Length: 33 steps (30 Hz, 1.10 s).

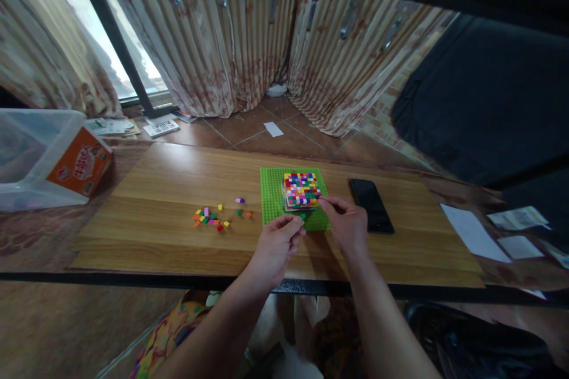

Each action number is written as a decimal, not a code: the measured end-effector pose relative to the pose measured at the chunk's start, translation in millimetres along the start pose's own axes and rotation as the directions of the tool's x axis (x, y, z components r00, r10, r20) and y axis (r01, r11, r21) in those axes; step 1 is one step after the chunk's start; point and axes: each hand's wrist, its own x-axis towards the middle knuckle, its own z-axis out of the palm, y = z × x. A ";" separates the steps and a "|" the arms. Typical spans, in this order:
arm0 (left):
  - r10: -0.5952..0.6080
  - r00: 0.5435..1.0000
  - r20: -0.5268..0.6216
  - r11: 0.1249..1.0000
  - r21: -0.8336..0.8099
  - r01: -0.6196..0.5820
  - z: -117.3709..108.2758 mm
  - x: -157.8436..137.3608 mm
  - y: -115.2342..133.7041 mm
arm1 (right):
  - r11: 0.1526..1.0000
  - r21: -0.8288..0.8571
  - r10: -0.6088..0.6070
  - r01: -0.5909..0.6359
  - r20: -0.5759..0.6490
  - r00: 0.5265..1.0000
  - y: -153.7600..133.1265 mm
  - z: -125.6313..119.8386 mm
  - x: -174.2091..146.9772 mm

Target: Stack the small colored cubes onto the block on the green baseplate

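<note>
A block of multicoloured toy bricks stands on a green studded baseplate on the wooden board. My left hand is closed in a pinch over the baseplate's front edge, with a small green toy brick at its fingertips. At the right front corner of the brick block, my right hand is pinched, its fingertips touching or nearly touching the block. Whatever lies between those fingers is too small to make out. Loose toy bricks of several colours lie scattered left of the baseplate.
A black phone lies right of the baseplate, close to my right hand. To the left stands a clear plastic box with an orange label. White papers lie at the right. Striped curtains hang behind the wooden board.
</note>
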 end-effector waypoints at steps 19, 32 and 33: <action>0.001 1.000 0.009 1.000 0.010 -0.001 1.6 -4.5 2.7 | 0.997 0.078 0.012 -0.005 -0.084 0.996 -2.3 6.7 0.7; 0.001 1.000 0.017 1.000 -0.006 -0.001 0.9 -4.1 1.2 | 0.829 0.431 0.377 -0.356 0.039 0.926 -1.5 11.3 5.4; 0.001 1.000 0.018 1.000 -0.006 -0.001 1.0 -4.2 1.0 | 0.829 0.429 0.380 -0.359 0.040 0.924 -1.2 11.6 5.4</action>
